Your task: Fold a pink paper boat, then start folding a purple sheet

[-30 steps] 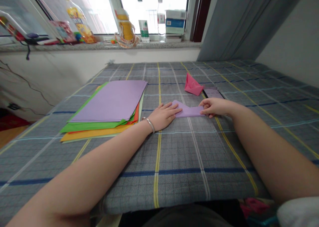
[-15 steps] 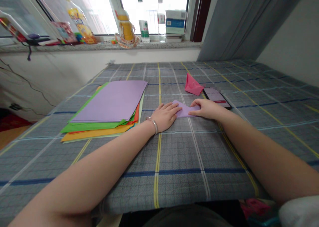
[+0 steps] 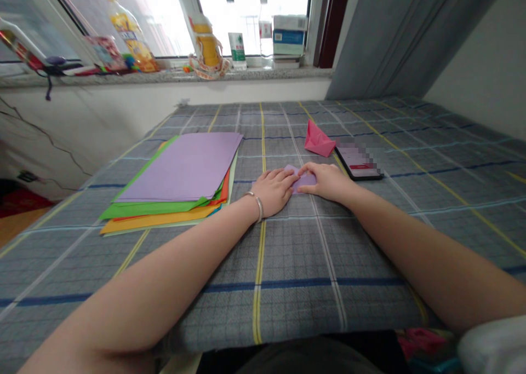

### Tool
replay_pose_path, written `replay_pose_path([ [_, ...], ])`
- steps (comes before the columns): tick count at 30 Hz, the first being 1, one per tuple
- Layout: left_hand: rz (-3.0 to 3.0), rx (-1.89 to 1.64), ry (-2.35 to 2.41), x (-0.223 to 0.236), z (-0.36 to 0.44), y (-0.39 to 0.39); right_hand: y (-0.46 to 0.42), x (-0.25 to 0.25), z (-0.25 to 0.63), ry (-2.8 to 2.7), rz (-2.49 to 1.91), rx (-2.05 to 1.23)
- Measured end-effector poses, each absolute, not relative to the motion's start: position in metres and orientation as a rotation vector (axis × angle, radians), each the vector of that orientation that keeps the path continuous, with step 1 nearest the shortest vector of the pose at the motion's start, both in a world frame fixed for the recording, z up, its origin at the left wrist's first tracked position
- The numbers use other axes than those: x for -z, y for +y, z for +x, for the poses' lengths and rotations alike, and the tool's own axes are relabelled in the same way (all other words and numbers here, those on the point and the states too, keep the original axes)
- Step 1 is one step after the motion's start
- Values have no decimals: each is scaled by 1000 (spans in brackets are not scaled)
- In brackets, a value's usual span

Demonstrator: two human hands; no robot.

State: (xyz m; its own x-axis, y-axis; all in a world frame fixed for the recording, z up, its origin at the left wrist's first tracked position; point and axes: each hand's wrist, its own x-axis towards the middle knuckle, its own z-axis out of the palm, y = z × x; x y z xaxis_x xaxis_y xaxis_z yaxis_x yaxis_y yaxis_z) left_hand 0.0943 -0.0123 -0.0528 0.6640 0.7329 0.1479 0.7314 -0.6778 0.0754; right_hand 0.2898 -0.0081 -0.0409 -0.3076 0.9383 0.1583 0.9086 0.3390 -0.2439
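A small folded sheet of purple paper [image 3: 308, 181] lies on the checked cloth, partly covered by both hands. My left hand [image 3: 272, 190], a silver bangle at its wrist, rests flat over the paper's left part with its fingers stretched out. From the right, my right hand [image 3: 326, 181] grips the paper between thumb and fingers, the fingertips close to those of my left hand. Just behind them sits a pink folded paper shape [image 3: 319, 139] with a raised point.
A stack of coloured paper [image 3: 181, 168], purple on top, lies to the left. A phone [image 3: 358, 161] lies beyond my right hand. Bottles, boxes [image 3: 289, 37] and a yellow cup [image 3: 209, 45] stand on the windowsill. A grey curtain [image 3: 394, 34] hangs at the right.
My right hand has shifted left along the purple paper, nearer to my left hand. More of the phone shows now. My left hand has hardly moved.
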Motion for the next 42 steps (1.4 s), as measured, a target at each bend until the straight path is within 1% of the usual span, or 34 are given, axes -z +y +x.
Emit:
replay_pose_path([
  [15,2747,-258,1233,46,93,-3,-3,41,300,-2341,-1573,-405],
  [29,2650,-382,1043,49,78,9,-3,31,316,-2327,-1753,-433],
  [33,2686,-332,1044,47,70,12,-4,27,320,-2329,-1812,-429],
  [42,2676,-1,1281,28,56,11,0,24,331,-2318,-1937,-425],
])
